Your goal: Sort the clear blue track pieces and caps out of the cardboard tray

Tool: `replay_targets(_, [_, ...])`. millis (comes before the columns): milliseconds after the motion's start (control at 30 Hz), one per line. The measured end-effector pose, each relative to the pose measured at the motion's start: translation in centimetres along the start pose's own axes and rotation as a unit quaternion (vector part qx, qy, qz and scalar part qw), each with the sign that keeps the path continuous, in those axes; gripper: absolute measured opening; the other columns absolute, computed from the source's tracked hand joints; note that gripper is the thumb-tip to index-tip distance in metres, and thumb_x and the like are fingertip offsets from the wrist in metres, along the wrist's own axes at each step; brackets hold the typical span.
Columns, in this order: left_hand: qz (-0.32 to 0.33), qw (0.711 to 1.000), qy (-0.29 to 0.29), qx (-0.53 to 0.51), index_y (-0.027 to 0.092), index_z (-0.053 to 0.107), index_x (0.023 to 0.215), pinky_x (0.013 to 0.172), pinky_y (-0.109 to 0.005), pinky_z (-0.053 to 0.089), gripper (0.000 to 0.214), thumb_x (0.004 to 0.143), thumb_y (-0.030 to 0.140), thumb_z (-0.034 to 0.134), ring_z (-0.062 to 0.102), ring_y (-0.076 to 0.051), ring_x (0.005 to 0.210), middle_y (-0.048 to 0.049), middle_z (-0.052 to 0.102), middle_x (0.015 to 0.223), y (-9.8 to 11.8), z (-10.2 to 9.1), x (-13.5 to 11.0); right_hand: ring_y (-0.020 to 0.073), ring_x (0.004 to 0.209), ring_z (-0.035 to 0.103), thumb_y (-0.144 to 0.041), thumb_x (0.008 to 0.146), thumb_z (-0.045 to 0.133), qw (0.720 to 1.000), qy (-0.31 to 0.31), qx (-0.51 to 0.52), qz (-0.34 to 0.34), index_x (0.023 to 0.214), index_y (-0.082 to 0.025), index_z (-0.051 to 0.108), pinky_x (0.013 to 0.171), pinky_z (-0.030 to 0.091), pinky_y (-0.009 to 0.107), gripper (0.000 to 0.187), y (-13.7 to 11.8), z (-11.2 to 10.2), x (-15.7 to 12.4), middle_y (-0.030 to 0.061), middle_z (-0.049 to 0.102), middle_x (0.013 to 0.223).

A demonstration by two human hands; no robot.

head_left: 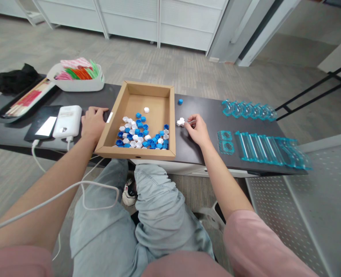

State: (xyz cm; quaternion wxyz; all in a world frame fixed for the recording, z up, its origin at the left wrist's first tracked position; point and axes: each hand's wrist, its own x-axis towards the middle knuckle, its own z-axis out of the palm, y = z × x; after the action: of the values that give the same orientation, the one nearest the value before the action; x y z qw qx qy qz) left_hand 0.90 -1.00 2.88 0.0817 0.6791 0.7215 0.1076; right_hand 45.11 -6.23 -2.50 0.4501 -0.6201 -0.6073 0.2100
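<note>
A shallow cardboard tray (pixel 136 151) sits on the black table (pixel 205 111) in front of me, holding several small blue and white hexagonal pieces (pixel 141 134). My left hand (pixel 93 122) rests palm down beside the tray's left wall, fingers curled loosely, holding nothing. My right hand (pixel 197 127) lies just right of the tray, its fingertips pinched at a small cluster of white pieces (pixel 181 122) on the table. A single blue piece (pixel 180 101) lies further back.
Clear blue acrylic parts (pixel 247 109) lie in rows at the right, with more acrylic strips (pixel 270 149) nearer. At the left are a white power bank (pixel 67 121), a phone (pixel 43 125), a white bin of coloured sachets (pixel 78 75) and a black tray (pixel 26 100).
</note>
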Motion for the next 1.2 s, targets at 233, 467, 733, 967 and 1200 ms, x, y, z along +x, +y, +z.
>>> replay_targets(233, [0.01,1.0,0.003,-0.008,0.012,0.063,0.171,0.132,-0.061,0.039,0.074,0.111,0.055,0.054,0.052,-0.047,0.155,-0.0294,0.056,0.168,0.0,0.0,0.0,0.0234,0.092,0.068,-0.04,0.099,0.072,0.997,0.044,0.012,-0.064,0.113,-0.027,0.066,0.088,0.056,0.04,0.02,-2.2,-0.2,0.6,0.0063,0.075,0.11])
replay_targets(467, [0.006,0.999,0.035,0.01,0.02,0.068,0.169,0.129,-0.057,0.044,0.075,0.102,0.055,0.063,0.057,-0.049,0.153,-0.0263,0.06,0.166,-0.3,0.8,0.3,0.0278,0.114,0.074,-0.029,0.107,0.07,0.936,-0.199,-0.185,-0.225,0.135,-0.024,0.078,0.115,0.049,0.047,0.03,-11.8,5.5,8.0,0.0097,0.079,0.132])
replay_targets(733, [0.011,0.999,0.038,0.006,0.02,0.068,0.169,0.129,-0.057,0.044,0.073,0.107,0.056,0.056,0.057,-0.048,0.152,-0.0261,0.061,0.165,-0.6,1.0,0.4,0.0375,0.134,0.076,-0.01,0.097,0.069,0.864,-0.324,-0.327,-0.201,0.128,-0.021,0.087,0.125,0.046,0.057,0.037,-14.0,12.3,12.2,0.014,0.085,0.133])
replay_targets(967, [0.013,0.999,0.037,-0.002,0.02,0.067,0.17,0.13,-0.057,0.042,0.074,0.108,0.058,0.054,0.056,-0.048,0.153,-0.0266,0.06,0.165,-0.7,1.2,0.4,0.0249,0.095,0.072,-0.047,0.1,0.079,0.979,-0.079,0.018,-0.185,0.123,-0.029,0.077,0.091,0.063,0.042,0.03,-7.5,3.8,10.8,0.0057,0.078,0.108])
replay_targets(1200, [0.009,1.0,0.014,0.0,0.016,0.064,0.172,0.133,-0.057,0.04,0.078,0.11,0.06,0.046,0.054,-0.048,0.155,-0.0281,0.056,0.169,0.0,0.3,0.0,0.0212,0.085,0.069,-0.049,0.088,0.073,0.996,0.075,0.048,-0.019,0.11,-0.027,0.076,0.084,0.06,0.039,0.031,1.0,-1.8,4.7,0.0036,0.073,0.102])
